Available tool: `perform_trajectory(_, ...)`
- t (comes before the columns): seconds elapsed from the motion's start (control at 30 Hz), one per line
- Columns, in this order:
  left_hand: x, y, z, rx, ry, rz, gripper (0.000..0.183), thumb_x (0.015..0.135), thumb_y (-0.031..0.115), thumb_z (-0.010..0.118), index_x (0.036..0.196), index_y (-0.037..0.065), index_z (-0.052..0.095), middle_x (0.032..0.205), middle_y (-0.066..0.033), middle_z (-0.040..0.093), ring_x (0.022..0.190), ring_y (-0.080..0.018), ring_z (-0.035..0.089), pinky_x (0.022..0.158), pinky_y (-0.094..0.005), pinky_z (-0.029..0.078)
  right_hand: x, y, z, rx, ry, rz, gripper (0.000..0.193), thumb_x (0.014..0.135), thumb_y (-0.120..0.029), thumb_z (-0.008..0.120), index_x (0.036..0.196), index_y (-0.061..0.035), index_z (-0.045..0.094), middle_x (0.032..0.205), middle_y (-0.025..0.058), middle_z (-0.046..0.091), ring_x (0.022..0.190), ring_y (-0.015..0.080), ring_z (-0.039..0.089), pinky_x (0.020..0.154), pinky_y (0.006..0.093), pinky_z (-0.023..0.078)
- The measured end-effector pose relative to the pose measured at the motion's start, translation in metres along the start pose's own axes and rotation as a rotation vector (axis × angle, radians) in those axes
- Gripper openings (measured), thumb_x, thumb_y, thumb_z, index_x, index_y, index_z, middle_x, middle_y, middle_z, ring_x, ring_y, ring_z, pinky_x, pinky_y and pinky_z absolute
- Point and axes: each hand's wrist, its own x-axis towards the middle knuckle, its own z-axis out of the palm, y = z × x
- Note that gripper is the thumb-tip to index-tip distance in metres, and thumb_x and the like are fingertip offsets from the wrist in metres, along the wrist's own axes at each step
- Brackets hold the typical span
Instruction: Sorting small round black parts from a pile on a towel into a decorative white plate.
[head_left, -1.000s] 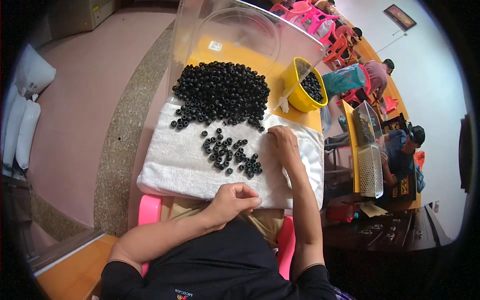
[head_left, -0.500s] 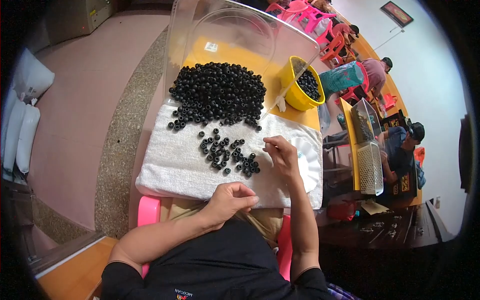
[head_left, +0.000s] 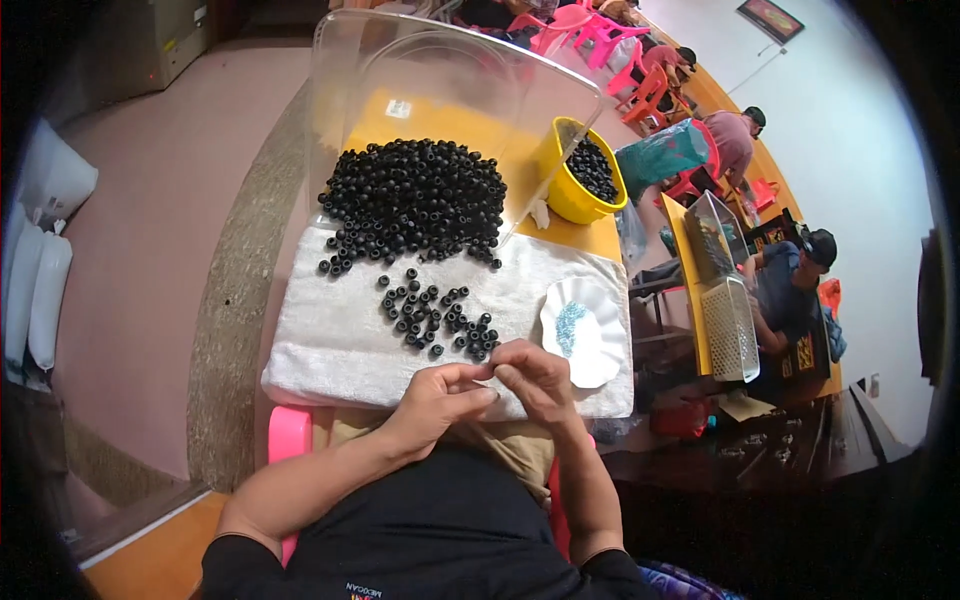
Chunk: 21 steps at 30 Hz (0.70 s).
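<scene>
Over the front edge of a white towel (head_left: pixel 330 340), my two hands meet fingertip to fingertip. My left hand (head_left: pixel 437 408) is closed in a pinch, thumb against fingers. Bent fingers and thumb of my right hand (head_left: pixel 541 384) pinch right beside it. Whatever sits between the fingertips is too small and hidden to name. Just beyond them lies a loose cluster of round black beads (head_left: pixel 430 314) with holes. A white fluted dish (head_left: pixel 601 350) holding tiny light-blue pieces (head_left: pixel 570 328) rests to the right of my right hand.
A large heap of black beads (head_left: pixel 415 195) spills from a clear plastic bin (head_left: pixel 450 60) lying open toward me. Right of it stands a yellow tub (head_left: pixel 583 204) with more black beads. Farther right, a person (head_left: pixel 790 285) sits by a white perforated basket (head_left: pixel 730 330).
My right hand has come down and left to meet my left hand, uncovering the fluted dish. My left hand has shifted slightly left. The whole view has shifted a little.
</scene>
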Motion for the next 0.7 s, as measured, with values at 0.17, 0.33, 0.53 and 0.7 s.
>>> perform_trajectory(0.17, 0.000, -0.001, -0.002, -0.007, -0.034, -0.017, 0.031, 0.089, 0.007, 0.066, 0.118, -0.002, 0.058, 0.104, -0.0058, 0.065, 0.088, -0.0113, 0.064, 0.077, -0.0246, 0.054, -0.006, 0.007, 0.001, -0.011, 0.005, -0.070, 0.010, 0.087, 0.003, 0.065, 0.096, 0.0017, 0.064, 0.097, 0.0107, 0.064, 0.088, 0.0171, 0.062, 0.076, 0.0275, 0.049)
perform_trajectory(0.33, -0.001, 0.002, 0.000, 0.026, -0.024, -0.034, 0.037, 0.089, 0.008, 0.068, 0.121, -0.006, 0.056, 0.104, -0.0071, 0.065, 0.087, -0.0087, 0.062, 0.075, -0.0227, 0.053, -0.006, 0.003, 0.000, -0.097, 0.015, -0.148, 0.015, 0.082, 0.005, 0.068, 0.096, 0.0013, 0.065, 0.094, 0.0124, 0.065, 0.087, 0.0188, 0.064, 0.074, 0.0283, 0.051)
perform_trajectory(0.53, 0.000, -0.001, -0.004, 0.085, -0.053, -0.011, 0.038, 0.088, 0.009, 0.069, 0.121, -0.006, 0.056, 0.098, -0.0069, 0.066, 0.083, -0.0088, 0.062, 0.074, -0.0220, 0.052, -0.008, -0.005, 0.001, -0.240, 0.041, -0.181, 0.017, 0.080, 0.005, 0.069, 0.096, -0.0005, 0.065, 0.092, 0.0129, 0.066, 0.083, 0.0225, 0.066, 0.072, 0.0300, 0.051)
perform_trajectory(0.7, 0.001, -0.003, -0.002, 0.109, -0.049, 0.015, 0.036, 0.088, 0.008, 0.069, 0.119, -0.006, 0.057, 0.095, -0.0063, 0.066, 0.081, -0.0085, 0.062, 0.073, -0.0219, 0.052, -0.010, -0.008, 0.001, -0.279, 0.053, -0.200, 0.016, 0.080, 0.005, 0.069, 0.094, -0.0010, 0.065, 0.091, 0.0128, 0.065, 0.082, 0.0233, 0.065, 0.072, 0.0308, 0.052)
